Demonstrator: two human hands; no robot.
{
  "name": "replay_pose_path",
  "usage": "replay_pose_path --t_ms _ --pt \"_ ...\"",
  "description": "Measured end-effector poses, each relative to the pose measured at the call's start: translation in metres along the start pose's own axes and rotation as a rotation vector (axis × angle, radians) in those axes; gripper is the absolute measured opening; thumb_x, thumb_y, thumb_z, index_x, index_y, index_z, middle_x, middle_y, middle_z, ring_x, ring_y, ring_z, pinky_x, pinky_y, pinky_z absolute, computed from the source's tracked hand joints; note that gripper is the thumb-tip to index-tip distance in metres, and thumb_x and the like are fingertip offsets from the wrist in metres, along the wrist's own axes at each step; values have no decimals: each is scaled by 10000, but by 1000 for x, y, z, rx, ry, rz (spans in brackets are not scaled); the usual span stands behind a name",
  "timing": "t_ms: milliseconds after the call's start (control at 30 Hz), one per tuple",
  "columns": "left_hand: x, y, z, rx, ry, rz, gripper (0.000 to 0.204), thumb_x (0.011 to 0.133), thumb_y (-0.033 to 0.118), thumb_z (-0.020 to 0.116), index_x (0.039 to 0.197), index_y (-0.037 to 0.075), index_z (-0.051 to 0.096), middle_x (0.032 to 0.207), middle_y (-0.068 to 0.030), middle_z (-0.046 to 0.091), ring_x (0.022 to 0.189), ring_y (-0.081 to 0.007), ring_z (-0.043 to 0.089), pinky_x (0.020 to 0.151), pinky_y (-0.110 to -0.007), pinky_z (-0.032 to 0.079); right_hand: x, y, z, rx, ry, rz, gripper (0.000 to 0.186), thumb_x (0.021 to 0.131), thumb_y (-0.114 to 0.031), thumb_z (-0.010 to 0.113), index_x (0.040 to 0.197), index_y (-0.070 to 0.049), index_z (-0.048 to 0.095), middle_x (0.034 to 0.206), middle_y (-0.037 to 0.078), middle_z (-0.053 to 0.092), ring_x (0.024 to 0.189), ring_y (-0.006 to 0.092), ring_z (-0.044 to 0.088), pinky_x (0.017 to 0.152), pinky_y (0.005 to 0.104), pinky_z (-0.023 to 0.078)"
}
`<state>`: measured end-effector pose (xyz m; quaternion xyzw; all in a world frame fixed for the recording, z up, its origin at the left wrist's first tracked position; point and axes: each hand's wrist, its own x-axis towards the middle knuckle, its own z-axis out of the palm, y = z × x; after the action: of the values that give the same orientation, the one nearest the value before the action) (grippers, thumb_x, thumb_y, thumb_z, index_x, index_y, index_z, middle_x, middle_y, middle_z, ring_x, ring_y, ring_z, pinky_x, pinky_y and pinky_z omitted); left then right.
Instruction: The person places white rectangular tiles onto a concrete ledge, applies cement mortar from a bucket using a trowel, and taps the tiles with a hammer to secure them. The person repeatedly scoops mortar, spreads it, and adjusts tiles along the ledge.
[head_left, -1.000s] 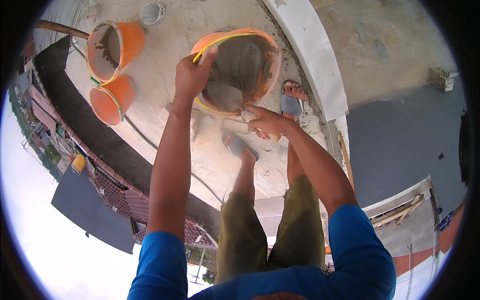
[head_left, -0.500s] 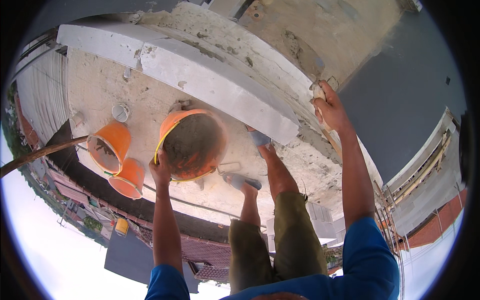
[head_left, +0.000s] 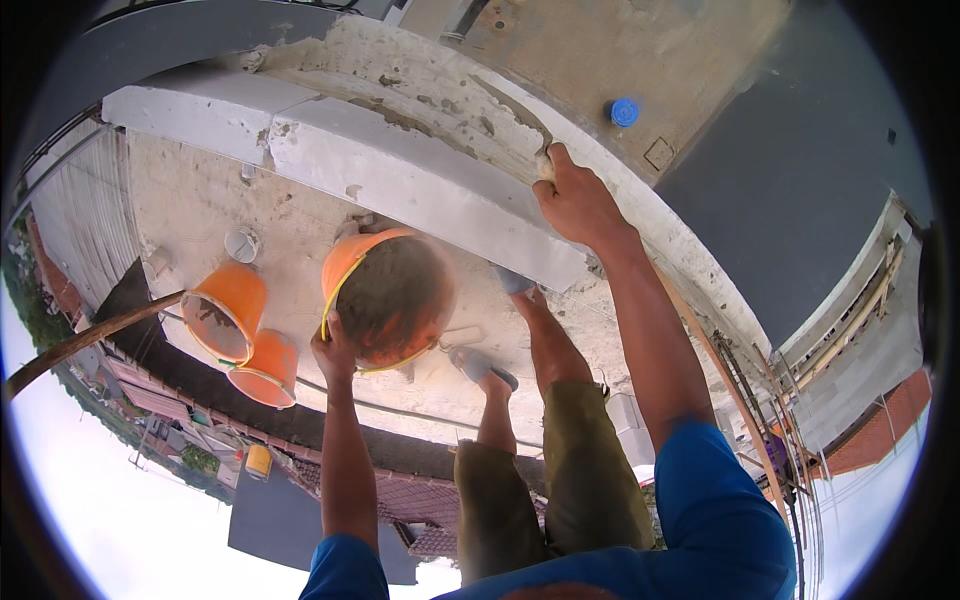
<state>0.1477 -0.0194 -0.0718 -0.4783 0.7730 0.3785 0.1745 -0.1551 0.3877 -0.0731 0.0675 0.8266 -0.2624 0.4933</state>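
My left hand point(head_left: 333, 350) is closed on the yellow edge of a large orange bucket point(head_left: 335, 262). Grey mortar point(head_left: 400, 290) lies inside, with orange wall showing through at its lower part. The bucket tilts so that its mouth faces me. Over the rough, mortar-smeared ledge point(head_left: 420, 75), my right hand point(head_left: 580, 200) is wrapped round the pale handle of a trowel point(head_left: 546, 168). Most of that handle is covered by my fingers. A dark grey patch of wet mortar point(head_left: 515, 108) lies just beyond the hand; the trowel's blade cannot be made out from it.
Light grey blocks point(head_left: 400, 165) run along the ledge. Two orange buckets point(head_left: 235, 300) stand at the left near a wooden pole point(head_left: 90, 345) and a small white pail point(head_left: 241, 243). Beyond the ledge sits a round blue object point(head_left: 624, 112). My feet point(head_left: 480, 368) are beside the mortar bucket.
My right hand has moved left and slightly down in the picture, along the ledge, with the trowel. The blue object now shows plainly. My left hand stays on the bucket; the view has shifted slightly.
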Motion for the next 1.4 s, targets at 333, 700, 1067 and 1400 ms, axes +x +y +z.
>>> replay_pose_path --t_ms 333,700,1067,1400 --pt "-3 -2 10 -37 82 136 578 1113 477 631 760 25 562 663 44 454 660 -81 404 568 -335 339 -71 40 62 99 15 -88 430 1016 -237 575 1367 5 516 1098 375 701 1087 556 676 940 581 519" --pt "-8 1 13 -7 68 63 609 1105 503 631 747 19 541 650 38 421 648 -92 370 553 -353 308 123 -65 73 -235 -382 57 387 1008 -203 475 1011 34 781 1070 229 797 1017 362 777 887 488 574" --pt "-16 23 32 83 106 82 660 1097 524 628 733 -16 524 624 3 407 636 -128 352 545 -407 294 115 -44 49 101 -374 -204 433 1087 -329 462 1392 -62 618 880 124 685 722 251 692 630 431 547" --pt "-9 12 13 -4 40 32 628 1105 518 608 861 -55 693 619 -26 566 574 -115 496 516 -364 397 46 100 -34 738 169 2 327 1099 -329 499 1305 -87 574 776 74 566 566 206 524 544 378 442"
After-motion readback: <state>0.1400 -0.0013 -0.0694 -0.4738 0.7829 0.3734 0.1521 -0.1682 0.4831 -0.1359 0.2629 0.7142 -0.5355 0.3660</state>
